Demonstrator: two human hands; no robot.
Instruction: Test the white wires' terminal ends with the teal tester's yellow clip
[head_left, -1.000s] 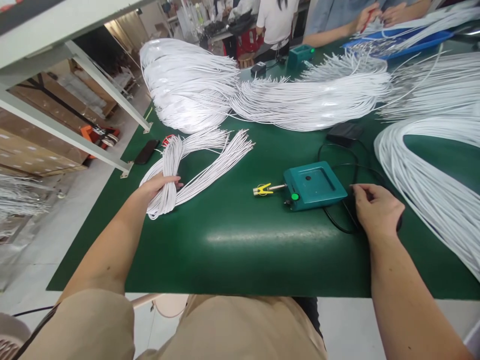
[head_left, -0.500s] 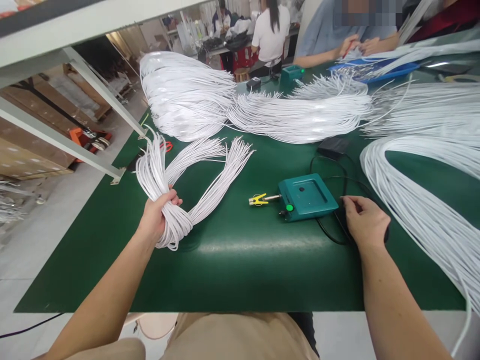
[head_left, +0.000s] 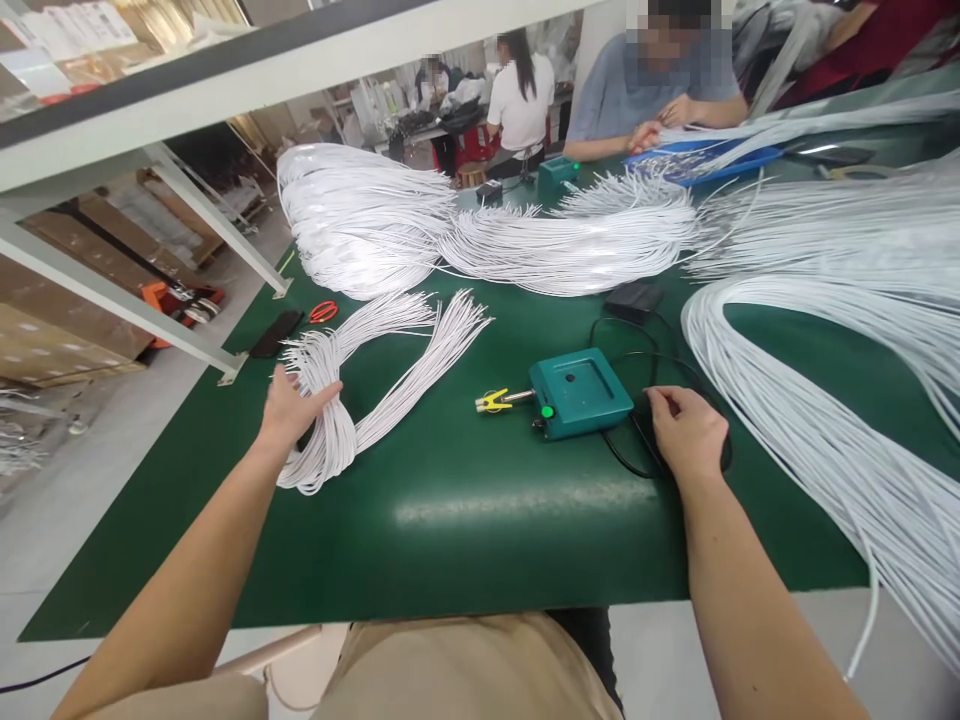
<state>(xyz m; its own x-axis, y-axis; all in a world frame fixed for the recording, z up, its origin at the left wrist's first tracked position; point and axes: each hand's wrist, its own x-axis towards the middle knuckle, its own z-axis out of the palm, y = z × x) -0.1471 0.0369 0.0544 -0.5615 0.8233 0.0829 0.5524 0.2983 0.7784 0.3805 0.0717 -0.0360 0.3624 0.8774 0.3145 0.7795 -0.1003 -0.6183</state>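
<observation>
Half a second ago the left hand (head_left: 291, 408) had the small bundle of white cords (head_left: 352, 400) lifted in a closed fist; now the bundle lies flat on the green table (head_left: 465, 520) again and the hand rests on its bend with the palm down and the fingers spread, no longer gripping. The right hand (head_left: 686, 435) has hardly shifted: it sits right of centre, fingers curled down onto the black cable (head_left: 626, 455) beside the teal box (head_left: 581, 392); whether it pinches the cable cannot be told.

The bundle sits left of centre. It is a sheaf of many thin white cords folded into a loop near the hand, with two loose arms fanning toward the upper right, their cut ends splayed like a brush. A yellow clip (head_left: 491, 401) sticks out from the left side of the teal box. Red scissors (head_left: 323, 311) lie just above the bundle, with a dark phone (head_left: 275, 333) to their left. Large heaps of white cord (head_left: 525, 240) fill the upper middle and right of the frame. At the top right, another person's hands (head_left: 664, 120) work at a blue tray (head_left: 705, 163).
</observation>
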